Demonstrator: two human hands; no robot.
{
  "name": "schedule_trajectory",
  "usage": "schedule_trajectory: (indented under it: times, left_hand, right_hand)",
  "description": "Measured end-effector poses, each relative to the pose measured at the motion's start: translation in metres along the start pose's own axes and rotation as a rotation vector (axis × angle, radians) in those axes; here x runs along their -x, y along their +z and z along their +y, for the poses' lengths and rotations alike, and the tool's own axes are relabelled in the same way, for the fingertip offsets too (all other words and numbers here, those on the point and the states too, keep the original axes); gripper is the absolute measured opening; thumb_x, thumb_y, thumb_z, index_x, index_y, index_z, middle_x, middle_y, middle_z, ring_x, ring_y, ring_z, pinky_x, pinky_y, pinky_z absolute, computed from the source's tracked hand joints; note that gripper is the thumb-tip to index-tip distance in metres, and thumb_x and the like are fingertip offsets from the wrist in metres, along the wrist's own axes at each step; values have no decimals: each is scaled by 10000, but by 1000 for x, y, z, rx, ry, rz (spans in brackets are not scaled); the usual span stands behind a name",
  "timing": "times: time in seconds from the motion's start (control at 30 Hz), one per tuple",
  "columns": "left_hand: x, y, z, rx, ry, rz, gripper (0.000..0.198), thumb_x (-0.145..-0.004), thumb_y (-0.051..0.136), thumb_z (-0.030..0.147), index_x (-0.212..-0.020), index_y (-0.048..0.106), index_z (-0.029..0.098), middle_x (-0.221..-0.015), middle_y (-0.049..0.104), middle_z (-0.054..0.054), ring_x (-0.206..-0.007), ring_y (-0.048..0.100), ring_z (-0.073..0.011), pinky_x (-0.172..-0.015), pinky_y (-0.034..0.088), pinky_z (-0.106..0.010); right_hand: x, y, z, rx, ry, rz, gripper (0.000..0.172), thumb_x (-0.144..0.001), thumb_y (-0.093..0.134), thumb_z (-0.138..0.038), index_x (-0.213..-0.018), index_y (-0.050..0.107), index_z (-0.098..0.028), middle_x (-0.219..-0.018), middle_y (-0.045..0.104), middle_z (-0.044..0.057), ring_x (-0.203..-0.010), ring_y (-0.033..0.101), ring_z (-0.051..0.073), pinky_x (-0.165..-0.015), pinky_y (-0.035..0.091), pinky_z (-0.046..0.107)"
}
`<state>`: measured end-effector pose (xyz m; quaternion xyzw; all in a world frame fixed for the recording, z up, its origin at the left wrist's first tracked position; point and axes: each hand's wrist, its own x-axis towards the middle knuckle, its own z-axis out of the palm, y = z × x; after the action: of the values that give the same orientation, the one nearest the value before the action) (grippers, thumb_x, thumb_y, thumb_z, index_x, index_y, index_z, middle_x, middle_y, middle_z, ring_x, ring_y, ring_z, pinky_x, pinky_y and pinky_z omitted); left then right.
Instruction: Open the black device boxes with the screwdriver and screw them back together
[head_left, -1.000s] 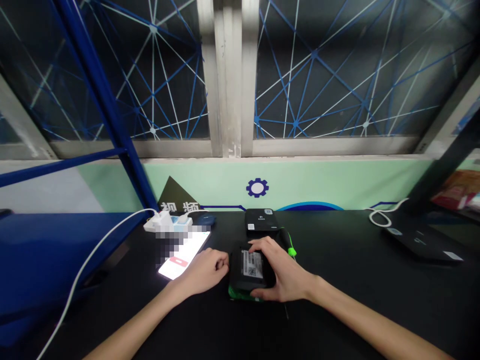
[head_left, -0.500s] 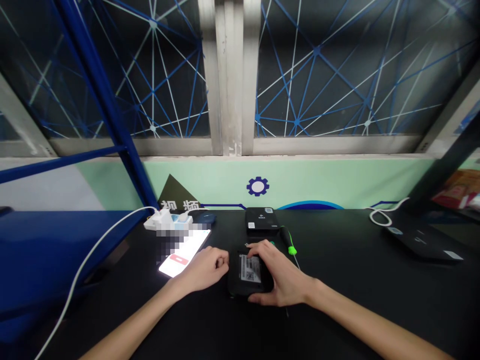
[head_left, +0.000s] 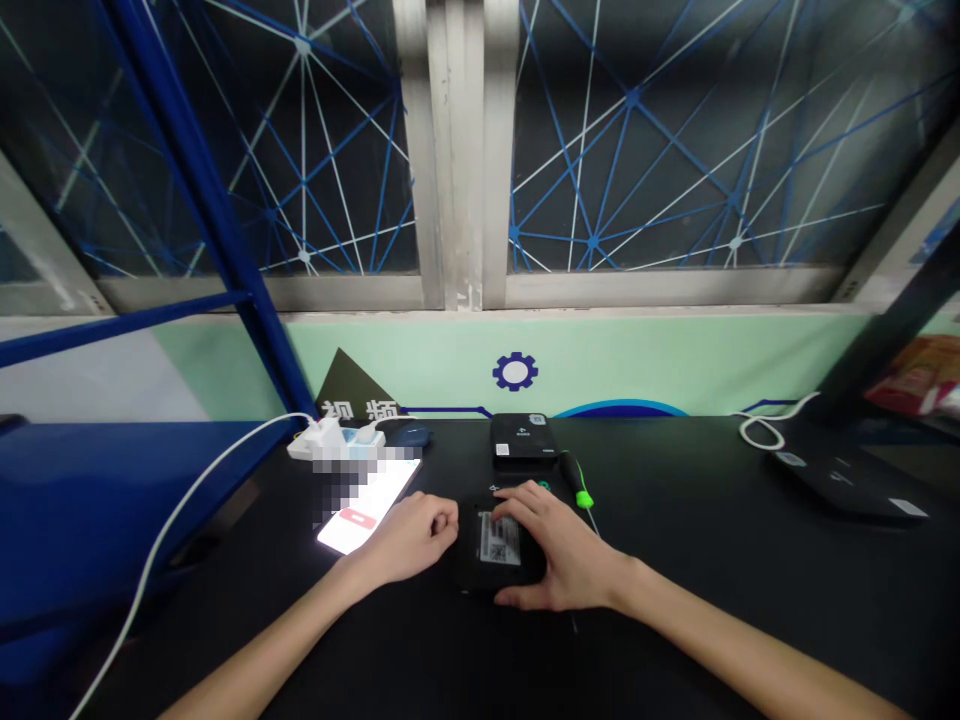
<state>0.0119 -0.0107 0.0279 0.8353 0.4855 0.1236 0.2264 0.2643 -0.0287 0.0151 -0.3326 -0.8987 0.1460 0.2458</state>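
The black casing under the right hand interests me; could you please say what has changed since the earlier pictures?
The labelled black casing has shifted slightly nearer, along with the right hand, which stays on it. The green strip at its near edge no longer shows; a bit of green now shows beyond the fingers. The left hand, smartphone and screwdriver stayed as they were.

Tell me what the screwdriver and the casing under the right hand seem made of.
Screwdriver: handle likely plastic or rubber, smooth-looking, black with bright green; thin shaft presumably metal, from its greyish look. Casing: probably matte black plastic, given its dull surface.
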Motion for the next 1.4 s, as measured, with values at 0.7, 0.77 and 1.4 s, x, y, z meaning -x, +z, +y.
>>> schedule_trajectory:
  times: [0.7, 0.77, 1.4]
  left_hand:
    - [0, 2, -1, -14, -20, 16, 438, -995, 386, 430, -625, 447, 204, -573, 474, 28, -555, 466, -146, -546, 264, -273]
    - [1, 3, 0, -39, -16, 21, 444, -1001, 382, 446, -635, 454, 205, -568, 465, 31, -549, 464, -147, -546, 260, -274]
    - [6, 8, 1, -292, 62, 53, 403, -1048, 311, 345, -747, 544, 214, -672, 604, -31, -653, 606, -218, -590, 267, -300]
  right_hand:
    - [2, 0, 3, -8, 4, -52, 769, -717, 731, -695, -1311, 595, -227, -1488, 482, 165, -1330, 464, 349, -1103, 392, 524]
    - [2, 0, 3, -11, 1, -51, 767, -719, 732, -692, -1313, 593, -227, -1491, 483, 163, -1337, 460, 348, -1110, 383, 524]
    - [-3, 2, -3, 13, -31, -69, 594, -922, 603, -478, -1433, 531, -184, -1503, 499, 130, -1382, 475, 294, -1149, 394, 451]
